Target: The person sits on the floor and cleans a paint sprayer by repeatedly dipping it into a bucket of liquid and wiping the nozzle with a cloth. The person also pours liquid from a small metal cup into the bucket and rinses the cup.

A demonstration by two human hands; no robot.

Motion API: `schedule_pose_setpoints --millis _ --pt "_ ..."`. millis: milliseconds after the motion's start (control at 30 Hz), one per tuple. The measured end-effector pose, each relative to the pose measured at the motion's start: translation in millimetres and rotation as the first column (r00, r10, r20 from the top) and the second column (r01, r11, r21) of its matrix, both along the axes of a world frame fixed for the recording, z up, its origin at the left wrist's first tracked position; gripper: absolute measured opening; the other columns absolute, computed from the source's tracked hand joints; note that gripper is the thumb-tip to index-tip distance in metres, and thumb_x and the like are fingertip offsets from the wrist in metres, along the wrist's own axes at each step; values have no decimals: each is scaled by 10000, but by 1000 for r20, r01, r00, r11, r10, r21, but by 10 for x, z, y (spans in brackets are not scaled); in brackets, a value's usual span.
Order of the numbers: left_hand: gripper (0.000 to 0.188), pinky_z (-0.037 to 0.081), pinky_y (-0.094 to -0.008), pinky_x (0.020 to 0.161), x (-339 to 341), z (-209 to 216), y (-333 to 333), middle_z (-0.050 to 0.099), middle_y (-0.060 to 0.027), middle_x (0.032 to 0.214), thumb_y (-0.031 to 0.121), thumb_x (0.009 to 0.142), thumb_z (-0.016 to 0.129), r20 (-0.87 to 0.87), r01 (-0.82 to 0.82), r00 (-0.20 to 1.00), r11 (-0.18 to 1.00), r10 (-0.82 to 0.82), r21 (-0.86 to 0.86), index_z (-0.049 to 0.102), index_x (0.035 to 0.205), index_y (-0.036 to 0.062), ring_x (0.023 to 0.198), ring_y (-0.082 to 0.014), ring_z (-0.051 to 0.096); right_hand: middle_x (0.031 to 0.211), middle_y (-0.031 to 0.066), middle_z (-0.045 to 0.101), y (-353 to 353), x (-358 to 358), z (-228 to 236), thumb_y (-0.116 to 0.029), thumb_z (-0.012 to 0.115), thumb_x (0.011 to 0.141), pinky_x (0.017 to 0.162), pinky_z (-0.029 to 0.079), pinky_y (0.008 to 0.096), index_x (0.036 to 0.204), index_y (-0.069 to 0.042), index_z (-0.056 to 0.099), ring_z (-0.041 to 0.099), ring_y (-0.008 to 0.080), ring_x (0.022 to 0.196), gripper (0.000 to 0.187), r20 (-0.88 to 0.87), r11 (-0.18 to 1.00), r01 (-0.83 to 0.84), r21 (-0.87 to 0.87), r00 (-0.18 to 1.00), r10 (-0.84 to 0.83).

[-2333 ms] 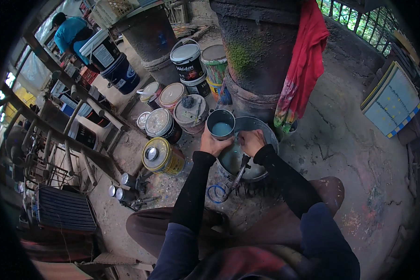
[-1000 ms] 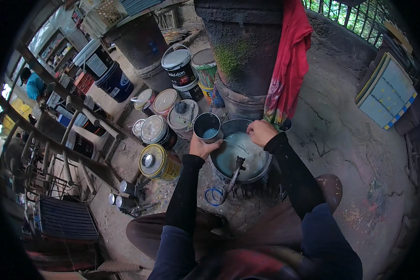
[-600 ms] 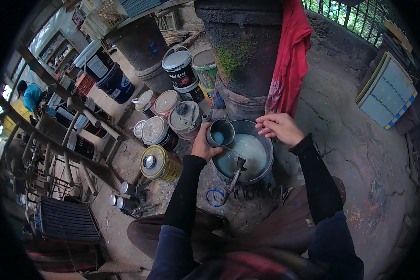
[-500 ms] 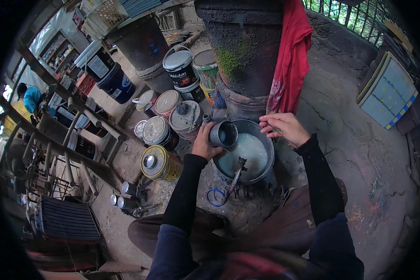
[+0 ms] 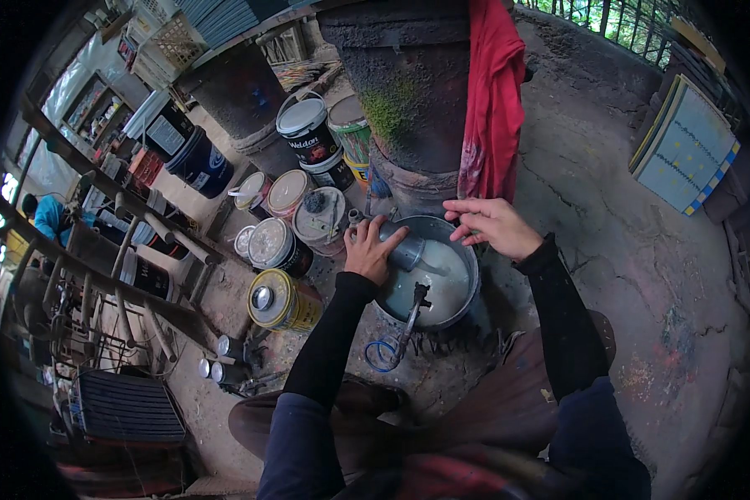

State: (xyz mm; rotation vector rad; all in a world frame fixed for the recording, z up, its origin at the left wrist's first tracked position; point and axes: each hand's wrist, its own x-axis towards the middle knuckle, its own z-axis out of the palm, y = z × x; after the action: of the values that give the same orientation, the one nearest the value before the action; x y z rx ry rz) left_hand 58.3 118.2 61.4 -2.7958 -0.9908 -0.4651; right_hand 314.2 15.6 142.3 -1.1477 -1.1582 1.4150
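My left hand (image 5: 370, 252) grips a grey metal cup (image 5: 407, 252) from its closed end. The cup is tipped over, mouth down to the right, and watery liquid runs from it into a round metal bucket (image 5: 477, 271). Cloudy whitish liquid (image 5: 450, 287) fills part of that bucket. Above the bucket's right rim hovers my right hand (image 5: 502, 229), holding nothing, with its fingers stretched out and a little bent. A spray gun (image 5: 415, 308) with a blue hose loop rests against the bucket's near rim; its lower part is hard to make out.
Paint-smeared lidded buckets (image 5: 285, 242) and a yellow can (image 5: 285, 302) crowd the left. A large mossy pot (image 5: 400, 92) stands behind, with a red cloth (image 5: 493, 100) hanging beside it. Several spray-gun cups (image 5: 225, 358) lie lower left. Painted panels (image 5: 687, 150) lean at right; another person (image 5: 52, 217) is far left.
The metal cup has gone from mouth facing me to tipped over the bucket, and liquid now pours out. My right hand's fingers have straightened somewhat. The view has shifted slightly.
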Motion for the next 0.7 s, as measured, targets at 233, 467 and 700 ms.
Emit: schedule_pose_setpoints --millis 233,467,700 --pt "758 344 -475 1031 -44 47 -28 414 -143 1327 1 626 659 186 45 982 975 -4 -219 473 1312 264 1223 -376 414 1101 111 615 -19 17 -10 73 425 908 777 510 247 1249 42 554 652 149 889 367 184 985 -83 153 981 54" --pt "884 387 -368 1044 -108 106 -180 451 -152 1321 20 606 787 661 382 742 740 111 -553 350 1370 100 1236 -292 470 921 85 662 -28 -32 93 -37 549 934 734 522 244 1114 69 619 656 126 810 221 231 975 60 214 967 -111" --pt "905 389 -344 1039 -131 348 -324 464 -127 1334 71 649 816 770 492 631 720 93 -490 293 1387 53 1239 -226 485 910 77 661 34 -78 57 -108 539 953 725 519 242 1087 55 646 634 107 773 236 208 953 110 282 963 -173"
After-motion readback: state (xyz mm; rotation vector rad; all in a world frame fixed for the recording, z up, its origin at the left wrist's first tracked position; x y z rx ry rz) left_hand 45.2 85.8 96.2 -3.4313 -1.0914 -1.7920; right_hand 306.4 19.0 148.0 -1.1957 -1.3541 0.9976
